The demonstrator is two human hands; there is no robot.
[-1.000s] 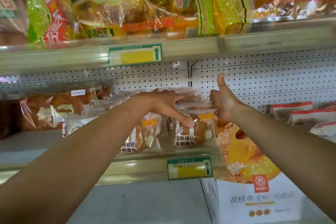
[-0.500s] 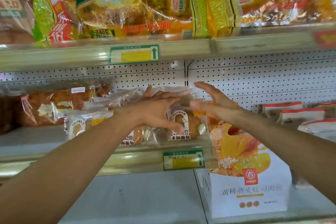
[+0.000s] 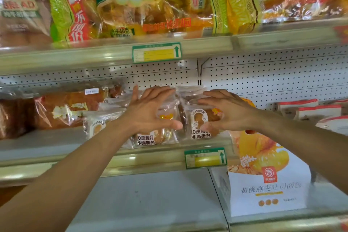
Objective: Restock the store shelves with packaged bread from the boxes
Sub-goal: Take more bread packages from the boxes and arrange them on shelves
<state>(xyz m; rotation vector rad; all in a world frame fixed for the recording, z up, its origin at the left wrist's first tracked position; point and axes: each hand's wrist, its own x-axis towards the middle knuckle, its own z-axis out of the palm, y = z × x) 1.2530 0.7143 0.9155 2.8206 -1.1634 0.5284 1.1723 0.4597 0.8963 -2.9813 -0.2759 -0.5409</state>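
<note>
Small clear bread packets stand in a row on the middle shelf (image 3: 56, 145). My left hand (image 3: 150, 111) is spread in front of one packet (image 3: 150, 138), fingers straight, thumb toward its right edge. My right hand (image 3: 224, 111) hovers with relaxed, spread fingers over the neighbouring packet (image 3: 200, 124), whose arch-shaped label shows between thumb and fingers. Neither hand clearly grips a packet. More of the same packets lie behind and to the left (image 3: 98, 122).
A larger brown loaf bag (image 3: 66, 107) lies left on the same shelf. Big bread bags (image 3: 131, 3) fill the top shelf. A white-and-orange peach bread bag (image 3: 263, 175) stands lower right. Red-topped white packs (image 3: 318, 111) sit at right. Price tags (image 3: 205, 158) line the shelf edges.
My right hand went from a thumbs-up fist to open, spread fingers over the right packet. My left hand lifted from pressing a packet and spread. The view moved closer.
</note>
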